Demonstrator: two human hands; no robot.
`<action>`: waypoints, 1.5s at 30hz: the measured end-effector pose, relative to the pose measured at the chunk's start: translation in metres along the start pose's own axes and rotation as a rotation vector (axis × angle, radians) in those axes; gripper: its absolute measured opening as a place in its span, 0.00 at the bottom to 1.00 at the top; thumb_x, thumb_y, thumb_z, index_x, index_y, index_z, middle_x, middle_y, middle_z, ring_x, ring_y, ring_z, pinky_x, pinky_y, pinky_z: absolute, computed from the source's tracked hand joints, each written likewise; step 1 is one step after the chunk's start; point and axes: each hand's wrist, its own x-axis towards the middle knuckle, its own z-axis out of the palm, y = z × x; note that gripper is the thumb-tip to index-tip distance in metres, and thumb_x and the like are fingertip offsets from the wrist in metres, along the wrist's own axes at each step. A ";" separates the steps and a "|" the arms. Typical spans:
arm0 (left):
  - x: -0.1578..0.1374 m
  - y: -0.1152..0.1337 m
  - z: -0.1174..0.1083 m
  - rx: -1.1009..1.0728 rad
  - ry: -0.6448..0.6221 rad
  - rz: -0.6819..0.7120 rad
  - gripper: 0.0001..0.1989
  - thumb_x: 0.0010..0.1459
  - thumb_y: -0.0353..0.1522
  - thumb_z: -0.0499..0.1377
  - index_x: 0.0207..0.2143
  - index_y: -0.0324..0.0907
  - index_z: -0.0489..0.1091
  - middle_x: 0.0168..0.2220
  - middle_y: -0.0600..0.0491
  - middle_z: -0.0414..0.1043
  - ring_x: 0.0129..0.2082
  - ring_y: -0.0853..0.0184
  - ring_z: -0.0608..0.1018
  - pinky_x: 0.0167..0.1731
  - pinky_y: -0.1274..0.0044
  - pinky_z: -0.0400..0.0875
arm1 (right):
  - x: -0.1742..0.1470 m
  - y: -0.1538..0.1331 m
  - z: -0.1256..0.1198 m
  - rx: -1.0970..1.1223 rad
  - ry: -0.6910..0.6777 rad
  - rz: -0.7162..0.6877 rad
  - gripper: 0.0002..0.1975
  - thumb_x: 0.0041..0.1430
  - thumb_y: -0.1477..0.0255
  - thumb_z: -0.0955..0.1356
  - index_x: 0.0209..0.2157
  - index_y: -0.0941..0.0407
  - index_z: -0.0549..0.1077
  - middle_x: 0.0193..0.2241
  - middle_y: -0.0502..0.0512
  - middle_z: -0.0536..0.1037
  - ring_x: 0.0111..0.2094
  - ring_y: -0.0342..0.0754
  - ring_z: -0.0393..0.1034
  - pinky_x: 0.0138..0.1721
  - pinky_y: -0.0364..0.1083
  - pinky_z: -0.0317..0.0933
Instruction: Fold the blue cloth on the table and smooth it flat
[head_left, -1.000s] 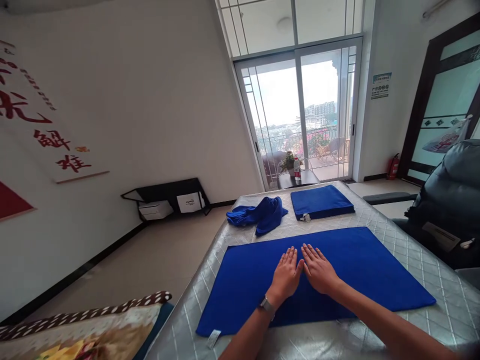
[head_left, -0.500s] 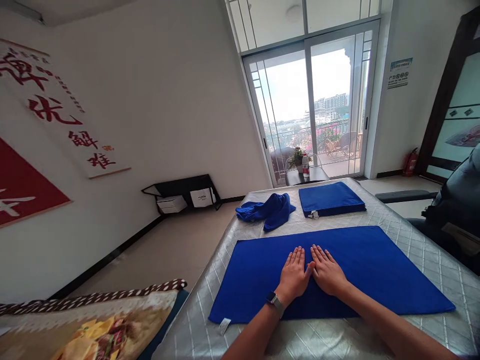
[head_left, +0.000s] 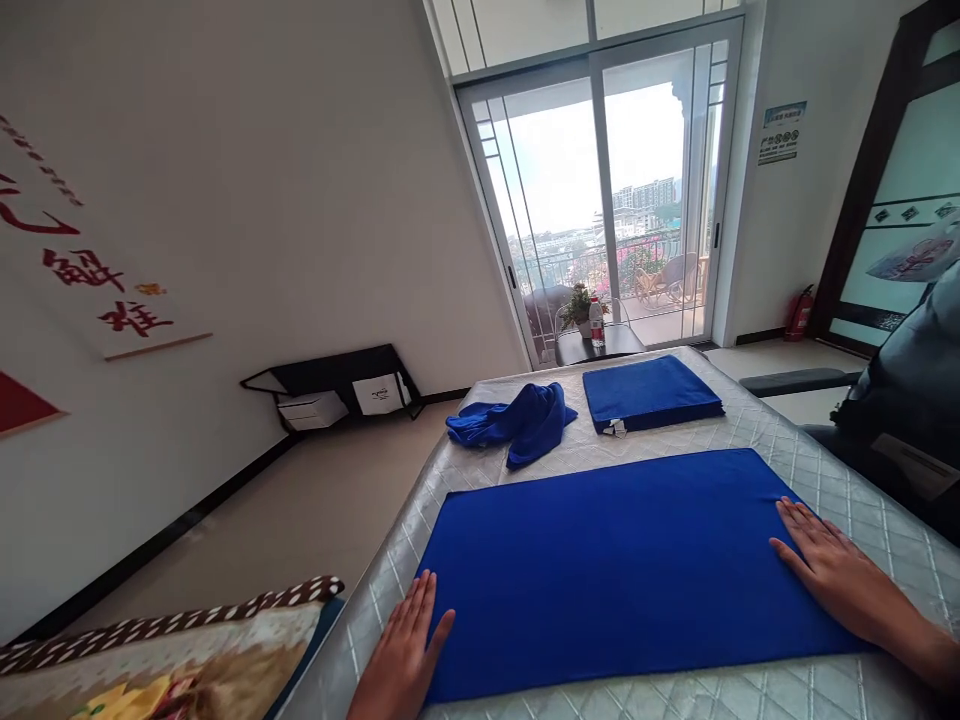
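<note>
A blue towel (head_left: 607, 570) lies spread flat on the silver quilted table cover (head_left: 750, 690) in front of me. My left hand (head_left: 405, 645) rests on the towel's left edge, thumb apart from the other fingers. At the right edge my right hand (head_left: 832, 570) lies flat, its fingers stretched out and its thumb away from them. Neither hand holds anything. Beyond the towel sit a crumpled blue towel (head_left: 525, 420) on the left and a stack of folded blue towels (head_left: 649, 390) with white tags on the right.
A small dark table (head_left: 600, 345) with a bottle (head_left: 597, 322) and a potted plant (head_left: 577, 308) stands before the sliding glass door. Left of the table is a patterned blanket (head_left: 247, 660). A black padded chair (head_left: 915, 400) stands at the right.
My hands have slid outward from the middle of the spread towel, the left to its left edge and the right to its right edge. The view has shifted slightly right.
</note>
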 end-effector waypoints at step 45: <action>0.003 0.243 -0.024 -0.017 -0.090 0.513 0.34 0.71 0.48 0.38 0.72 0.43 0.34 0.72 0.49 0.39 0.71 0.59 0.49 0.67 0.61 0.55 | -0.012 -0.250 -0.032 0.152 -0.185 -0.311 0.32 0.72 0.55 0.51 0.69 0.59 0.53 0.69 0.58 0.51 0.70 0.53 0.44 0.68 0.56 0.47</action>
